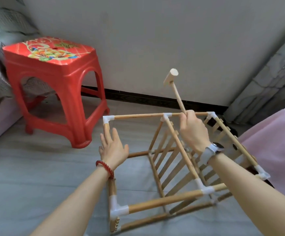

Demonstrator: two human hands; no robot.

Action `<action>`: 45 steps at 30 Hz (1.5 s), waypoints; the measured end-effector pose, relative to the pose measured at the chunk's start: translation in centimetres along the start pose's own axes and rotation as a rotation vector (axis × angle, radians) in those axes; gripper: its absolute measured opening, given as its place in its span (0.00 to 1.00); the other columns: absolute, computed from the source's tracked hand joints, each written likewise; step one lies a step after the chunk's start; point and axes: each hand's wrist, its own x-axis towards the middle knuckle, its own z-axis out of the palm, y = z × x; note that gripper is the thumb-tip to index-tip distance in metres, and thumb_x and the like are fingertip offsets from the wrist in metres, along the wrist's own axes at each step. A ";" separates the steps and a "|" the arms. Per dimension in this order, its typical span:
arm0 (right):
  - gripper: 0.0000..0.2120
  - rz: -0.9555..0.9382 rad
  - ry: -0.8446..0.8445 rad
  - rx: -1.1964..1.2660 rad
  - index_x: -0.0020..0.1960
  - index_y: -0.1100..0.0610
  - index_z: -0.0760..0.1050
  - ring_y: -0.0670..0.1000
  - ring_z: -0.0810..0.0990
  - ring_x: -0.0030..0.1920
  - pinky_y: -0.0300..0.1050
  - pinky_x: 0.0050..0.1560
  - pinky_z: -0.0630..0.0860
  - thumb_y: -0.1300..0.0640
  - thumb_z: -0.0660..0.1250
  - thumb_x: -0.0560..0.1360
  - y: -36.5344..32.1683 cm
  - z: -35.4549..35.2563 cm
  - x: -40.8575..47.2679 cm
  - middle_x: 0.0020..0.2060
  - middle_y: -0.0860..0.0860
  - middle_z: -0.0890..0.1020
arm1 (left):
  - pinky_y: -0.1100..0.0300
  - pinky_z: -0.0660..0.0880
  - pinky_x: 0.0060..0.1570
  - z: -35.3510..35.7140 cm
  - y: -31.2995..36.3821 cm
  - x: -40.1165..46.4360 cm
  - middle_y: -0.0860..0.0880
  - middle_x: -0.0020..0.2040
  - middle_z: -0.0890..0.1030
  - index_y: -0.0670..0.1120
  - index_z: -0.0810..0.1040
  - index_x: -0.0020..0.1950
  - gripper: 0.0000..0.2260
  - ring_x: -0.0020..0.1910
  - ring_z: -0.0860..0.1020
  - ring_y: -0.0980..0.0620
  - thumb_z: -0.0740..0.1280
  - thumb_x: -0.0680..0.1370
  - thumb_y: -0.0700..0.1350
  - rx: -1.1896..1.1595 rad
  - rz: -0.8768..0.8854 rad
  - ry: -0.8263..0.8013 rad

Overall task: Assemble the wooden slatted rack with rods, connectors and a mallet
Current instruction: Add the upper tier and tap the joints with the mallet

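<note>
The wooden rack (174, 143) stands on the grey floor, its rods joined by white plastic connectors (108, 119) at the corners, with slatted panels inside it. My right hand (193, 132) grips the handle of a small wooden mallet (171, 79), whose head is raised above the far top rod near the middle connector (166, 116). My left hand (112, 147) is held flat with fingers spread over the rack's left top rod, just short of the far left corner connector. Whether it touches the rod is unclear.
A red plastic stool (54, 87) stands on the floor to the left, close to the wall. Pink bedding (278, 140) lies at the right, touching the rack's right side. A grey curtain (274, 82) hangs at the far right. Patterned fabric is piled at the far left.
</note>
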 end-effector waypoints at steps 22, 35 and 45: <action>0.15 0.291 0.020 -0.022 0.52 0.58 0.68 0.55 0.75 0.41 0.47 0.42 0.69 0.49 0.47 0.83 5.7 1.7 5.8 0.41 0.52 0.75 | 0.40 0.53 0.72 2.6 -0.3 3.3 0.40 0.78 0.41 0.41 0.47 0.77 0.33 0.77 0.41 0.43 0.59 0.78 0.48 0.378 0.023 0.169; 0.13 0.054 0.175 -0.042 0.53 0.61 0.68 0.54 0.75 0.32 0.49 0.33 0.73 0.52 0.52 0.82 5.9 1.3 6.8 0.31 0.49 0.72 | 0.36 0.51 0.71 2.2 0.1 3.9 0.39 0.77 0.44 0.43 0.54 0.76 0.29 0.76 0.41 0.40 0.60 0.77 0.48 0.440 0.010 0.127; 0.13 0.169 -0.087 -0.166 0.46 0.57 0.73 0.57 0.77 0.41 0.52 0.41 0.73 0.50 0.54 0.81 11.1 -5.1 -4.3 0.37 0.52 0.77 | 0.53 0.74 0.57 4.8 7.6 -4.5 0.49 0.60 0.77 0.47 0.73 0.64 0.18 0.58 0.75 0.50 0.56 0.81 0.56 0.150 0.510 -0.527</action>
